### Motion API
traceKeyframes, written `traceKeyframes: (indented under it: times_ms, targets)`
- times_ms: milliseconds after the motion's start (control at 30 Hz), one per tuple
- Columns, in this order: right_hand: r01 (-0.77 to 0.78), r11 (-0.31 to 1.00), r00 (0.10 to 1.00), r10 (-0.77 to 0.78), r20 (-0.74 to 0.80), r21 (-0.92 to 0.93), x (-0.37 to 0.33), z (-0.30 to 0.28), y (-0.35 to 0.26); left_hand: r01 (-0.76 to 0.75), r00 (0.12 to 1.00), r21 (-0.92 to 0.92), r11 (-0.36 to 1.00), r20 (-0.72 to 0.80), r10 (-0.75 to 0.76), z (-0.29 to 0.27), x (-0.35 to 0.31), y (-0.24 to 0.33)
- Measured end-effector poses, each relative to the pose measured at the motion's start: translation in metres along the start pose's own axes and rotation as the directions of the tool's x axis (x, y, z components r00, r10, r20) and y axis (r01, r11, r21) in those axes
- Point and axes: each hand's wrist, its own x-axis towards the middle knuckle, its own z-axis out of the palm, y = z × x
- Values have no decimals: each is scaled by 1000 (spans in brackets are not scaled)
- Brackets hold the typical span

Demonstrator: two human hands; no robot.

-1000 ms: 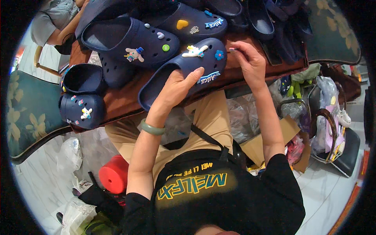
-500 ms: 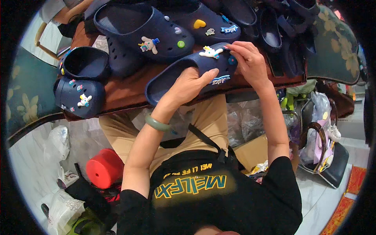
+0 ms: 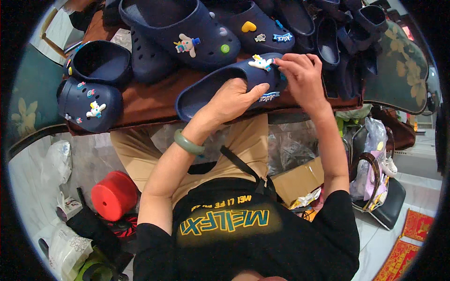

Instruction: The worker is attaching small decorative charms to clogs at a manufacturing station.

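A navy clog [image 3: 201, 93] rests tilted at the table's near edge, its toe to the upper right. My left hand [image 3: 232, 100] holds it, fingers tucked into the foot opening and thumb lying on top. On its upper sit a white cartoon charm [image 3: 261, 62] and a blue banner charm [image 3: 269, 97]. My right hand [image 3: 302, 77] is closed at the toe, thumb and fingertips pinched beside the white charm. A small pinkish-blue charm [image 3: 275, 61] shows partly at these fingertips; the rest is hidden.
Other navy clogs with charms [image 3: 187, 33] stand behind, and a smaller pair [image 3: 91, 103] lies at the left. Plain dark clogs [image 3: 328, 42] crowd the far right. Below are a red stool [image 3: 114, 195], a cardboard box [image 3: 300, 180] and a black chair [image 3: 391, 201] with bags.
The view has shifted slightly, so the scene sits a little differently. My right fingers are more curled over the toe, still at the same spot. My left hand keeps its hold.
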Motion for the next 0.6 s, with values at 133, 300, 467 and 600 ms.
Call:
traceKeyframes:
  times_ms: [133, 300, 467, 600]
  targets:
    - [-324, 897, 926, 235, 296, 302, 22, -9, 25, -41, 999, -26, 999, -6, 41, 1, -1, 1]
    - [-153, 859, 907, -74, 414, 489, 41, -11, 40, -90, 996, -53, 995, -11, 89, 2, 0, -3]
    - [-607, 531, 758, 163, 632, 591, 34, -5, 41, -136, 990, -135, 981, 4, 138, 4, 1, -8]
    - [-513, 341, 858, 237, 456, 788, 18, 12, 39, -162, 986, -56, 985, -39, 160, 4, 1, -12]
